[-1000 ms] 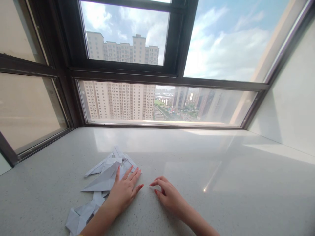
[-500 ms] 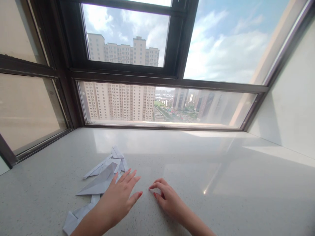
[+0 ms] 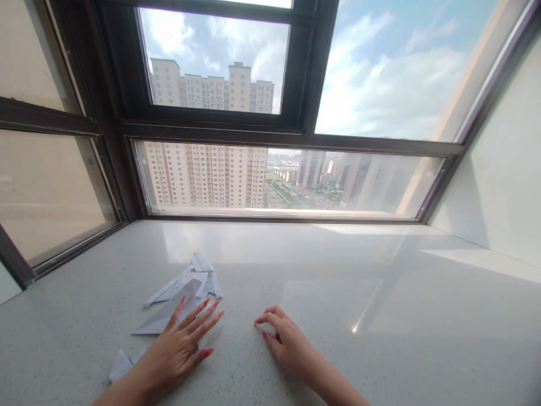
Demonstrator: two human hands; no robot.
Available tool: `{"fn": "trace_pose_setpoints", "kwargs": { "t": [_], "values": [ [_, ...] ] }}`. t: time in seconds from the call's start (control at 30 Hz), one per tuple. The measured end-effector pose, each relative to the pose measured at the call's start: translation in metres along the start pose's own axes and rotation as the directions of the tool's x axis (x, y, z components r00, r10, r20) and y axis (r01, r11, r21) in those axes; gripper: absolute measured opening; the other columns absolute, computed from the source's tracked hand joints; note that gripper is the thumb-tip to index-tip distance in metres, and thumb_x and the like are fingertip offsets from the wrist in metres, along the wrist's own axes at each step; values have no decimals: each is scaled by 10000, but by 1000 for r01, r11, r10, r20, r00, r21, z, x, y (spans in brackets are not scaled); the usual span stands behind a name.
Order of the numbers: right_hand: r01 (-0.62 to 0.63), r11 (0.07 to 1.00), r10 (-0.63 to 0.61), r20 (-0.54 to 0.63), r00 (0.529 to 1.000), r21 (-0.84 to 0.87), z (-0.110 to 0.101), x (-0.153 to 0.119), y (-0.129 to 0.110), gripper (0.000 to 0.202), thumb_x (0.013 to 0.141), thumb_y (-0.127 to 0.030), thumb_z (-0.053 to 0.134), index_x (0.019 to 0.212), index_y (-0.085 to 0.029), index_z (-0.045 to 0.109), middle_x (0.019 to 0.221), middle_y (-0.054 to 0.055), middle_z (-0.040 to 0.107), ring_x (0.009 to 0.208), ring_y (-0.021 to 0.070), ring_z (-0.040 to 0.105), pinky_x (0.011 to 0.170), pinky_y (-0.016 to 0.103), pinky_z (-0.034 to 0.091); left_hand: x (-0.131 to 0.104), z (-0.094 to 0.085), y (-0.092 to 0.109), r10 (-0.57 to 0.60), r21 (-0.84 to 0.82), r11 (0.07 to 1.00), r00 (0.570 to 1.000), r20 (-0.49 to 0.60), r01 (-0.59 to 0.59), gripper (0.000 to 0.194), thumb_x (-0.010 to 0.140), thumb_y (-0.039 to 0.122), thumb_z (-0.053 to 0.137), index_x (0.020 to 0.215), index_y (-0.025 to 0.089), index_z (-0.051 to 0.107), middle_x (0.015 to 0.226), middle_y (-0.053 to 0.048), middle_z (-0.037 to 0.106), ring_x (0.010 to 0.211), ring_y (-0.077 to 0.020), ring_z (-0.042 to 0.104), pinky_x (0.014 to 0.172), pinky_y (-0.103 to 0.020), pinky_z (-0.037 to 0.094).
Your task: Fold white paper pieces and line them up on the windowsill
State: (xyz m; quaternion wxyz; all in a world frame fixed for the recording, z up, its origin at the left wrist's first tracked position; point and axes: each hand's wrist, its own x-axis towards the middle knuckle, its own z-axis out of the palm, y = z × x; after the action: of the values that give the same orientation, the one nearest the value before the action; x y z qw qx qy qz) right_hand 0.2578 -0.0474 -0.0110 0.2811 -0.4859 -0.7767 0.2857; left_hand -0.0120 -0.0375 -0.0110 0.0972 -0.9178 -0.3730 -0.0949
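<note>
Several folded white paper pieces lie on the left of the pale speckled sill. My left hand (image 3: 180, 345) is spread flat, palm down, over the near part of a pointed folded paper (image 3: 163, 317); whether it presses on it I cannot tell. Behind that lies another folded paper (image 3: 203, 264), clear of my fingers. A further folded paper (image 3: 121, 365) shows beside my left wrist, partly hidden by the forearm. To the right, my right hand (image 3: 291, 345) rests low over the sill, fingers bent, with a gap between thumb and index finger and nothing in it.
The speckled stone sill (image 3: 380, 304) runs back to a dark window frame (image 3: 279, 219). A white wall (image 3: 507, 186) bounds the right side, and a side window (image 3: 54, 192) stands at the left. Sunlight glints on the stone right of my right hand.
My left hand has moved left and a little down, with its fingers spread wider over the folded papers. My right hand has hardly moved.
</note>
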Motion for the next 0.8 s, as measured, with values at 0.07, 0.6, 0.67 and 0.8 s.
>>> {"fn": "trace_pose_setpoints", "kwargs": {
  "t": [0.07,0.6,0.67,0.8],
  "values": [
    [1,1000,-1,5,1000,-3,0,0,1,301,717,-53,416,939,-207,547,995,43,503,751,126,527,706,235,420,0,-4,-8,17,-27,999,999,30,-16,512,847,461,316,1316,353,140,1357,38,312,1237,-180,287,1042,-410,14],
    [20,1000,-20,1,1000,-23,1,-1,1,350,696,-34,418,970,-213,543,1019,54,499,940,171,503,800,264,395,35,-12,-3,32,-67,997,999,32,-30,491,835,366,378,1303,334,232,1375,19,287,1256,-190,242,1039,-447,62],
    [21,1000,-21,2,1000,-13,1,-1,2,356,691,-35,423,972,-217,543,1018,51,500,937,171,503,794,264,397,38,-8,-9,-10,-49,999,1000,26,12,470,823,242,382,1278,326,303,1360,15,321,1246,-184,267,1041,-446,53],
    [27,1000,-27,7,1000,-5,3,0,5,376,679,-27,425,979,-221,541,1013,47,501,939,170,500,797,264,395,47,-9,-23,-41,-26,999,999,11,42,462,765,186,437,1207,318,419,1317,13,399,1227,-192,308,1042,-452,56]
  ]
}}
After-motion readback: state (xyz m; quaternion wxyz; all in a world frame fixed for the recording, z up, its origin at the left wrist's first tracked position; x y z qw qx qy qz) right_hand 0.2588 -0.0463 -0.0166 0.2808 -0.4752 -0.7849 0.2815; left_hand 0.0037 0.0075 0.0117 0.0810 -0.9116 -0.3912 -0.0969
